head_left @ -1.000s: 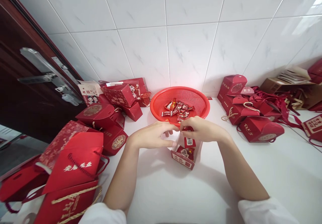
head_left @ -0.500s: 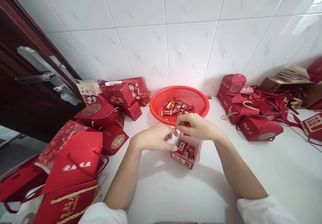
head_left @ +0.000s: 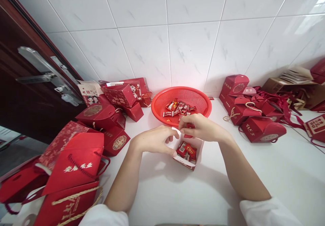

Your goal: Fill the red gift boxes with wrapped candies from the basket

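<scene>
In front of me an open-topped carton, red outside and pale inside, holds several red-wrapped candies. My left hand is on its left side, curled fingers at the far left edge and thumb at the near left corner. The near flap leans outward, its pale inside showing. Above the far end of the carton hovers my right hand, fingers bent and closed around a red-wrapped candy, partly hidden. Just behind, a red plastic basket contains more wrapped candies.
Red gift boxes with cord handles crowd the left side. More red boxes stand at right, beside ribbons and a brown cardboard box. A tiled wall closes the back; a dark door is at far left.
Another red candy with gold lettering now lies on top in the carton. The near flap has tipped outward, showing its pale inside. Both hands stay nearly in place.
</scene>
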Available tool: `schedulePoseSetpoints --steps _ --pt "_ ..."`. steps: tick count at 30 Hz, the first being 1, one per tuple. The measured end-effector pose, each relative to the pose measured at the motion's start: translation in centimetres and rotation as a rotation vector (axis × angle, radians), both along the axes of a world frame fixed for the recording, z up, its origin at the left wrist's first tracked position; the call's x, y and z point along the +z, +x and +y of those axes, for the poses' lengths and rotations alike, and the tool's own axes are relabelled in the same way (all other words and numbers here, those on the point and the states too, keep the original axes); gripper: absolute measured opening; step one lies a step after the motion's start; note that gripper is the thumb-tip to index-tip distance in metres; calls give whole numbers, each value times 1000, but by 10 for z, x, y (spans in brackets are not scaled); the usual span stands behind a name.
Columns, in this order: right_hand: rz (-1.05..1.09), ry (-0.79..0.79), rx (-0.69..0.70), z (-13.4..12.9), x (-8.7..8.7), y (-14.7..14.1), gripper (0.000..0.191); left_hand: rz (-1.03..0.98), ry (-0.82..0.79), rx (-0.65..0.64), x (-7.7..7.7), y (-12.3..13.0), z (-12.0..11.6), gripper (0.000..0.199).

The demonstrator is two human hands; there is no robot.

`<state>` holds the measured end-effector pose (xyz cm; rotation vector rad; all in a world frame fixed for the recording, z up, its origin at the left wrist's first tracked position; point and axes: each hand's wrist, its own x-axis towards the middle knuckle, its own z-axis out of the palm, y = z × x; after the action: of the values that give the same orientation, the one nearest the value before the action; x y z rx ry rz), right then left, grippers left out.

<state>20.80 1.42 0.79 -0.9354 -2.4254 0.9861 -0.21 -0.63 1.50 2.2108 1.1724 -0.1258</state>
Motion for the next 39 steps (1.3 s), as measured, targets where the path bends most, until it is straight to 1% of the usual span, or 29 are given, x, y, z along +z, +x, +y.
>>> schedulePoseSetpoints --steps 3,5,10,14,16,19,22,25,28,30,34,37,39 --pt "-89 -78 136 -1 2 5 13 -2 -3 -5 0 -1 1 52" --pt "-144 -82 155 -1 3 9 16 2 -7 -5 0 -1 1 54" --pt "-150 44 10 -2 10 24 24 6 -18 6 0 1 0 58" --pt "-184 64 -98 -4 19 44 31 -27 -7 30 1 -8 0 59" --pt "-253 42 -182 -5 21 53 33 -61 35 45 3 -15 0 58" --pt "-393 -52 -304 -2 18 58 30 -93 109 51 6 -23 0 51" --pt "-495 -153 -357 1 13 54 31 -72 128 76 7 -22 -1 45" --pt "-516 -220 -331 4 9 49 37 -36 88 92 4 -15 -2 46" --pt "-502 -243 -289 5 8 48 37 -10 58 83 1 -8 -3 48" --pt "-489 -249 -268 5 8 48 39 -1 53 53 0 -6 -4 47" --pt "-485 -265 -258 3 7 47 55 -39 74 -16 2 -3 -8 44" --pt "-459 -275 -238 -1 7 49 60 -88 106 -73 2 2 -10 35" --pt "-419 -289 -197 -4 7 54 64 -115 114 -126 1 6 -11 30"
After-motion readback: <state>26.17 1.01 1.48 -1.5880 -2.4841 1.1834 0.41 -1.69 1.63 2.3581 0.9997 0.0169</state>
